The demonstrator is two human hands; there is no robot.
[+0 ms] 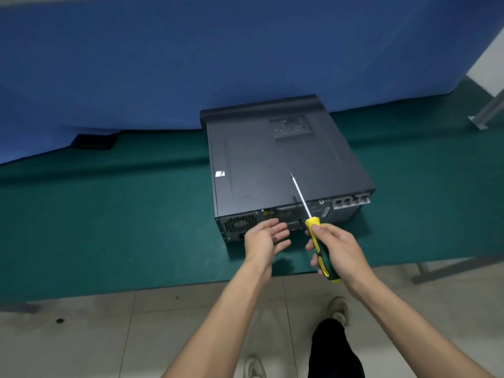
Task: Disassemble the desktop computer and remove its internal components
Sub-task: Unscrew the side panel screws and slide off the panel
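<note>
A black desktop computer case [283,165] lies flat on the green table [109,219], its rear panel with fan grille and ports facing me. Its side cover is closed, with a vent grid near the far end. My right hand [338,249] grips a yellow-and-green screwdriver [317,238] by the handle, and the shaft points up and away over the case's lid. My left hand [266,237] hovers in front of the rear panel, fingers relaxed and straight, holding nothing.
A blue cloth backdrop [191,64] rises behind the table. A small black flat object [94,141] lies at the back left of the table. The table's front edge runs just below my hands, over a tiled floor [81,336] where my feet stand. A metal bracket [482,115] sits at far right.
</note>
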